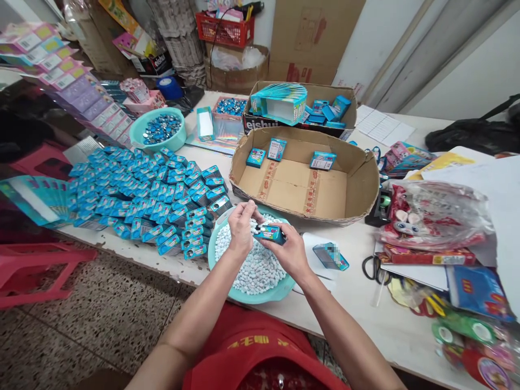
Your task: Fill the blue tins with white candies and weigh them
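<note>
Both my hands meet over a teal bowl (280, 291) heaped with small white candies (254, 268). My right hand (289, 252) is closed round a small blue candy box (268, 233), holding it level. My left hand (240, 227) is pinched at the box's open left end, fingers curled; what it pinches is too small to make out. Left of the bowl lies a big spread of the same blue boxes (146, 195). One more blue box (330, 255) lies on white paper just right of my right hand.
A shallow cardboard tray (357, 189) behind the bowl holds three blue boxes. Farther back stand a second carton of flat blue packs (296, 103) and a teal bowl of shiny pieces (161, 129). Scissors (376, 268), tape and toy packets crowd the right. A red stool (36, 268) stands at left.
</note>
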A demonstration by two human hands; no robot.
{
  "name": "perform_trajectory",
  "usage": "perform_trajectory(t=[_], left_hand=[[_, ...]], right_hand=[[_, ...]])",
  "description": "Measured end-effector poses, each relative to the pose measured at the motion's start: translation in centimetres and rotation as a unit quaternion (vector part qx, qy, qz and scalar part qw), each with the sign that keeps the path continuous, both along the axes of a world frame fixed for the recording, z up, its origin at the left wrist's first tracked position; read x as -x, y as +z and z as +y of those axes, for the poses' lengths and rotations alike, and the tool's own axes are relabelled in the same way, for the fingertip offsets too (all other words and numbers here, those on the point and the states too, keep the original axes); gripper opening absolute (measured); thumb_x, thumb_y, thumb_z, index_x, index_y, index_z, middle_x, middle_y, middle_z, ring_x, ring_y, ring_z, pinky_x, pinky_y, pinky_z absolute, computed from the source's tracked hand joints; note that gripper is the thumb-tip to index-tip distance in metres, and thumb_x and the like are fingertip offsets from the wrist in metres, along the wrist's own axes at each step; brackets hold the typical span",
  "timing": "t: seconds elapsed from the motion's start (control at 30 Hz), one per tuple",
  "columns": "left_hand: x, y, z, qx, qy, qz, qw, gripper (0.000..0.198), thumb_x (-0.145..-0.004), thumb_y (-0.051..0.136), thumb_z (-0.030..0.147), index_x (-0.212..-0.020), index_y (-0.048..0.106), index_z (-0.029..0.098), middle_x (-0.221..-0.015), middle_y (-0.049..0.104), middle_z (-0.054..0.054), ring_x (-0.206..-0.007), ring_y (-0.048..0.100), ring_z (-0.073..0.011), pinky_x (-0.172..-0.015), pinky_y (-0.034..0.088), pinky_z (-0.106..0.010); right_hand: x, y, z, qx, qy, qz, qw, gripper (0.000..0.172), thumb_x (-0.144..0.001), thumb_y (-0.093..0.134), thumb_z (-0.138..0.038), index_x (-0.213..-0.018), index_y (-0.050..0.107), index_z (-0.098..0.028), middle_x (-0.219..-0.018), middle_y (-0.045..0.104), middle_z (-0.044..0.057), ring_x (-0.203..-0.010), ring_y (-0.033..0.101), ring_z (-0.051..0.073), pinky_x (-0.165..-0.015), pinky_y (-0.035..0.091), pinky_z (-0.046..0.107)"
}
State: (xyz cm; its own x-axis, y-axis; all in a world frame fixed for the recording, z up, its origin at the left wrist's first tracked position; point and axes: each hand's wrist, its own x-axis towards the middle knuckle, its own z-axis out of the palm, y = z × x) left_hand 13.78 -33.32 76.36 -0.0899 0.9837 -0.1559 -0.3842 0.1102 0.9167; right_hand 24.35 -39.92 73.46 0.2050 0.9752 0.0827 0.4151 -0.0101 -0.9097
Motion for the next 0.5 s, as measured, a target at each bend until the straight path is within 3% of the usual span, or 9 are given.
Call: perform_trajectory(t=[0.3, 0.4, 0.5], left_hand=[[0.0, 0.0, 0.1, 0.024, -0.017, 0.014, 0.999, 0.034, -0.071, 0.067, 0.048, -0.063, 0.054, 0.017, -0.057, 0.054, 0.001, -0.049, 0.055, -0.0101, -0.051, 0.044, -0.023], [0.0, -0.6, 0.6, 0.023, -0.035, 0.031, 0.999, 0.035, -0.071, 0.066, 0.049, -0.062, 0.054, 0.017, -0.054, 0.052, 0.002, -0.046, 0.051, -0.009, -0.048, 0.041, -0.022], [-0.4, -0.6, 0.4, 0.02, -0.015, 0.063, 0.998, 0.037, -0.071, 0.065, 0.051, -0.06, 0.052, 0.018, -0.052, 0.049, 0.003, -0.047, 0.047, -0.0078, -0.049, 0.039, -0.021]], right_hand=[[0.2, 0.1, 0.1, 0.006, -0.005, 0.004, 1.0, 0.033, -0.067, 0.075, -0.037, -0.096, 0.065, -0.025, -0.095, 0.068, 0.004, -0.092, 0.059, 0.024, -0.084, 0.044, 0.038], [0.0, 0.0, 0.7, 0.015, -0.01, -0.005, 1.0, 0.032, -0.068, 0.073, -0.037, -0.096, 0.065, -0.024, -0.095, 0.068, 0.004, -0.092, 0.059, 0.024, -0.083, 0.044, 0.038], [-0.3, -0.1, 0.7, 0.008, 0.0, -0.006, 1.0, 0.034, -0.068, 0.071, -0.042, -0.096, 0.065, -0.023, -0.094, 0.068, 0.005, -0.09, 0.06, 0.025, -0.082, 0.045, 0.039]])
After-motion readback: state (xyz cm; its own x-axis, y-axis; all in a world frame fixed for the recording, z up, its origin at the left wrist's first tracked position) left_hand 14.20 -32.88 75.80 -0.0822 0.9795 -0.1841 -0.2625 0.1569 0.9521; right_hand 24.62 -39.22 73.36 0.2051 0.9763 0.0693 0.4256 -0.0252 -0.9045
